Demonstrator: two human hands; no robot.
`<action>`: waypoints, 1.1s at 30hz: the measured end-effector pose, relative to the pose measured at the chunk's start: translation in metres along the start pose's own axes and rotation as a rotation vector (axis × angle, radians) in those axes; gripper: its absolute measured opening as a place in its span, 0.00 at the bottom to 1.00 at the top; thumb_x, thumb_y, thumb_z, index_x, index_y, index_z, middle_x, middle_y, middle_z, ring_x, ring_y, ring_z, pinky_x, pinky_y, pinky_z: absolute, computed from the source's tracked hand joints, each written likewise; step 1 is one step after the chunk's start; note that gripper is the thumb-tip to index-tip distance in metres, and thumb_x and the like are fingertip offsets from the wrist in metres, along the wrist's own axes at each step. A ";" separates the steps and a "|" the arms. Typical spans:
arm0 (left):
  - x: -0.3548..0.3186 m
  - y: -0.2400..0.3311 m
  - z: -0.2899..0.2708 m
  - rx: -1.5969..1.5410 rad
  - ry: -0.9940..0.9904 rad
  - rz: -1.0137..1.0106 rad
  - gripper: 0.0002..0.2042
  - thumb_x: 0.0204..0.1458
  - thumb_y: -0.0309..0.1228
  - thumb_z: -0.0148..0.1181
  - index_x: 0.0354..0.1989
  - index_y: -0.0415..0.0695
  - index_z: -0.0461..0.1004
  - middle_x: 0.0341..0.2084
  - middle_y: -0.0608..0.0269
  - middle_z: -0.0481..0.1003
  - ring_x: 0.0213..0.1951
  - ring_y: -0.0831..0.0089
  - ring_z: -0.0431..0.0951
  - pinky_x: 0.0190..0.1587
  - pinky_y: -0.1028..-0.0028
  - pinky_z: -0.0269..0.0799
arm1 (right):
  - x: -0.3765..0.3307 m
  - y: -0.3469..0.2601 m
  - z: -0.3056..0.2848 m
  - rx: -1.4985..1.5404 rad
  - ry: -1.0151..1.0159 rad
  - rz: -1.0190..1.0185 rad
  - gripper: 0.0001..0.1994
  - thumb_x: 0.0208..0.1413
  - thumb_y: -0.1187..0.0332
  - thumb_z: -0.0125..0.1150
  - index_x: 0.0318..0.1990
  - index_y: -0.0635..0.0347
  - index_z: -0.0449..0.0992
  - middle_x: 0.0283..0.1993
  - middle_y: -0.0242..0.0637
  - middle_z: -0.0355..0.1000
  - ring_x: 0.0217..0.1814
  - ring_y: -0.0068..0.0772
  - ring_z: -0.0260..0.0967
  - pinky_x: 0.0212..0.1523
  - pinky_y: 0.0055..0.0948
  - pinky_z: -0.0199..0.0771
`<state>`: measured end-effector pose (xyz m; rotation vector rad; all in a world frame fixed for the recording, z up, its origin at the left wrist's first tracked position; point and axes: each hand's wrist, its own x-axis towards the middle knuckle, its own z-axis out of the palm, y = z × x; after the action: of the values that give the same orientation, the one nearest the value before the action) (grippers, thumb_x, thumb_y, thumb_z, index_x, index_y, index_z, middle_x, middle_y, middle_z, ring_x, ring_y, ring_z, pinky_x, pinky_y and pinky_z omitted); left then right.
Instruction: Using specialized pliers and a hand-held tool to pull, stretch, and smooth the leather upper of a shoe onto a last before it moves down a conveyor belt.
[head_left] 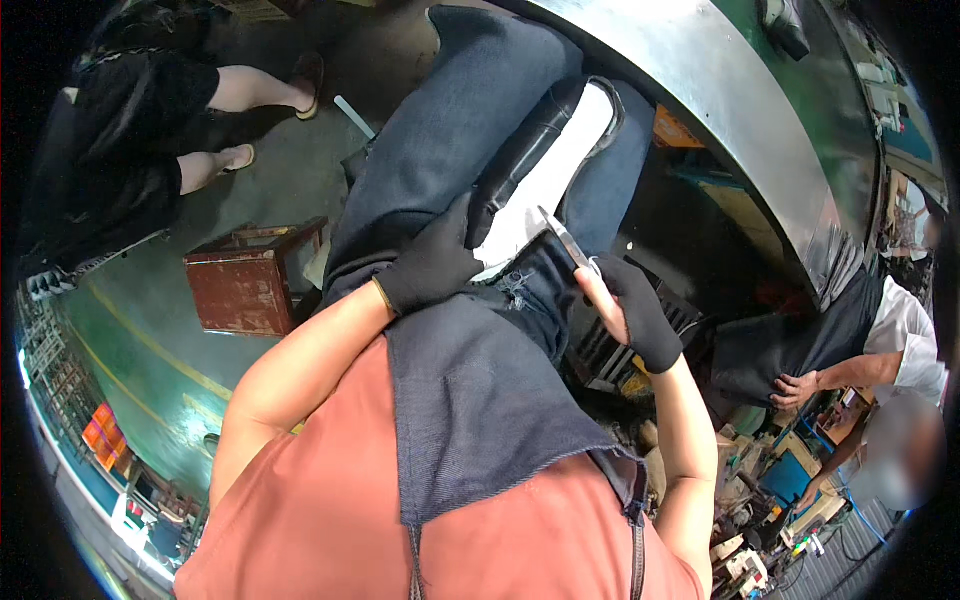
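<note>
Across my denim-covered lap lies a black leather shoe (525,145), with a long white face (560,165) turned up toward me. My left hand (435,262), in a black glove, is closed round its near end, and the fingers are partly hidden by the shoe. In my right hand (640,312), gloved in black with the thumb bare, is a tool with a narrow metal blade (562,238). The blade points away from me, its tip at the right edge of the white face. I cannot tell whether it touches. The tool's handle is mostly hidden by the fingers.
A metal-topped table (700,70) curves along the far right. A brown wooden stool (240,285) stands left of my legs. Another person's legs (250,88) are at the far left. On the right, a person's hand (795,390) rests by dark cloth, near cluttered tools.
</note>
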<state>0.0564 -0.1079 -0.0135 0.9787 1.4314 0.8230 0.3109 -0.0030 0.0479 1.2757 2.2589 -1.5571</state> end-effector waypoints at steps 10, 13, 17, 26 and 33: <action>0.001 -0.008 0.000 0.264 0.052 0.061 0.42 0.53 0.37 0.63 0.66 0.27 0.44 0.42 0.24 0.72 0.45 0.39 0.76 0.48 0.54 0.70 | 0.009 -0.067 0.013 -0.804 0.154 -0.128 0.17 0.63 0.56 0.54 0.32 0.63 0.74 0.31 0.52 0.72 0.36 0.58 0.72 0.34 0.47 0.70; 0.000 -0.006 -0.009 0.292 0.003 -0.046 0.40 0.52 0.37 0.62 0.65 0.26 0.47 0.41 0.23 0.72 0.45 0.40 0.77 0.47 0.54 0.71 | 0.006 -0.086 -0.007 -0.372 -0.240 -0.021 0.18 0.64 0.56 0.54 0.34 0.65 0.74 0.31 0.53 0.73 0.35 0.53 0.74 0.33 0.45 0.69; 0.001 -0.013 -0.016 0.287 -0.022 0.046 0.39 0.52 0.36 0.62 0.64 0.24 0.49 0.41 0.22 0.71 0.46 0.41 0.77 0.47 0.56 0.71 | 0.029 -0.012 0.005 -0.148 -0.114 -0.148 0.15 0.63 0.61 0.56 0.32 0.67 0.72 0.23 0.48 0.65 0.26 0.46 0.66 0.30 0.37 0.65; 0.007 -0.006 -0.027 -0.063 -0.182 0.088 0.33 0.53 0.45 0.64 0.60 0.33 0.62 0.50 0.44 0.73 0.52 0.65 0.73 0.56 0.70 0.66 | 0.053 0.033 0.026 -0.315 0.088 -0.488 0.13 0.59 0.61 0.60 0.30 0.62 0.73 0.25 0.47 0.65 0.27 0.53 0.66 0.28 0.41 0.65; 0.024 -0.035 0.021 0.117 0.320 0.243 0.29 0.60 0.40 0.56 0.63 0.31 0.59 0.53 0.37 0.71 0.56 0.51 0.73 0.58 0.62 0.67 | 0.038 0.031 0.025 -0.270 0.068 -0.393 0.12 0.60 0.63 0.60 0.29 0.63 0.72 0.25 0.46 0.65 0.26 0.50 0.66 0.29 0.39 0.65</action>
<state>0.0739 -0.1014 -0.0575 1.1638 1.6682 1.1234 0.2995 0.0019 -0.0059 0.8653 2.7757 -1.2547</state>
